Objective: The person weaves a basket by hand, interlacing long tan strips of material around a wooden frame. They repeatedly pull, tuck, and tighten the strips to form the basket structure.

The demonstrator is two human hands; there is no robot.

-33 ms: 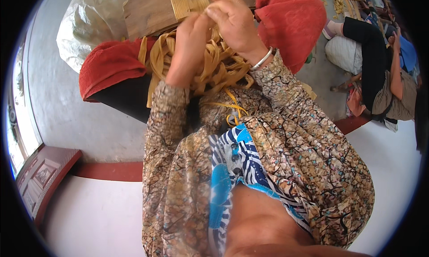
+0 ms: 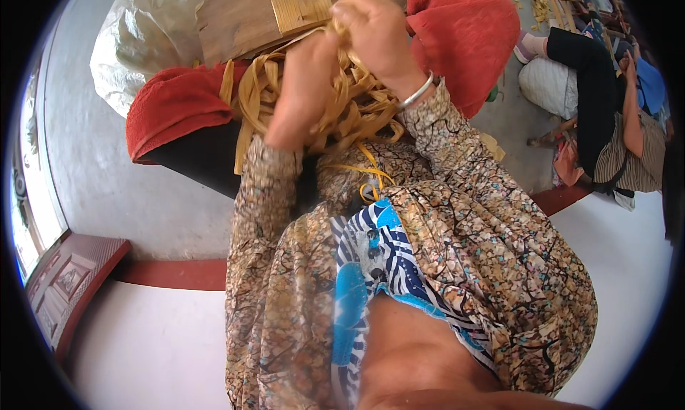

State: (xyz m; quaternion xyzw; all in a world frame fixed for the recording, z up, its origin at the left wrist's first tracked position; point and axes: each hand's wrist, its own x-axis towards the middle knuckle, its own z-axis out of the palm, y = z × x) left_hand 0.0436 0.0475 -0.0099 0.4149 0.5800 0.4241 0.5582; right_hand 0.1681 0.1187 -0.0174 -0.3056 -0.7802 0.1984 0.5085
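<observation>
My left hand (image 2: 311, 82) and my right hand (image 2: 377, 39), with a silver bangle on its wrist, meet at the top of the view. The right fingers are pinched on a flat tan fibre strip (image 2: 344, 33). My left fingers are closed against the same strip, their tips partly hidden behind the hand. A thin pale end (image 2: 303, 36) sticks out to the left of the left hand. Below both hands a tangled heap of tan fibre strips (image 2: 265, 96) lies over my lap, some hanging down in loops.
A wooden board (image 2: 239, 17) with a lighter wood block (image 2: 300, 7) lies beyond the heap. Red cloths (image 2: 178, 99) cover both sides. A translucent plastic bag (image 2: 146, 35) stands at far left. At right another person (image 2: 589, 89) sits beside a white sack (image 2: 549, 85).
My hands have shifted slightly, the right one a little up and the left one down. The pale strip end now shows beside my left hand.
</observation>
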